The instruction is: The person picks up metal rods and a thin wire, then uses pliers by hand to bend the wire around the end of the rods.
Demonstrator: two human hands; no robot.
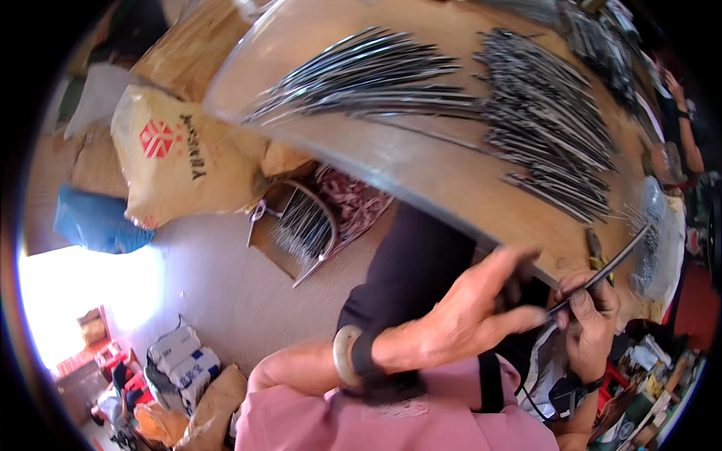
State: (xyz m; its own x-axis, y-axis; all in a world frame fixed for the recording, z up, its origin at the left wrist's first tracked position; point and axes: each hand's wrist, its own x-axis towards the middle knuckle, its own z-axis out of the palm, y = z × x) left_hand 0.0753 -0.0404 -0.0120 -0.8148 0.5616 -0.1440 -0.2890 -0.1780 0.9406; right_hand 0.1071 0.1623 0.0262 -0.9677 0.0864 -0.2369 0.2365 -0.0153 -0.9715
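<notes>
My right hand (592,319), at the near right edge of the table, is closed around a slim black cable-like tube (618,259). The tube slants up to the right, and fine wires fan out near its far tip. Beside its lower end is my left hand (474,304), its thumb and fingers spread and partly blurred by motion. The left thumb comes close to the tube; whether they touch I cannot tell. On the table lie a pile of dark thin strands (368,71) and a denser pile of short black lengths (545,113).
Yellow-handled pliers (595,248) lie by the right hand, near a clear plastic bag (648,255) of small pieces. More dark lengths (602,52) are at the far right. A stool (304,225) holding thin rods and a yellow sack (184,161) stand left of the table (421,158).
</notes>
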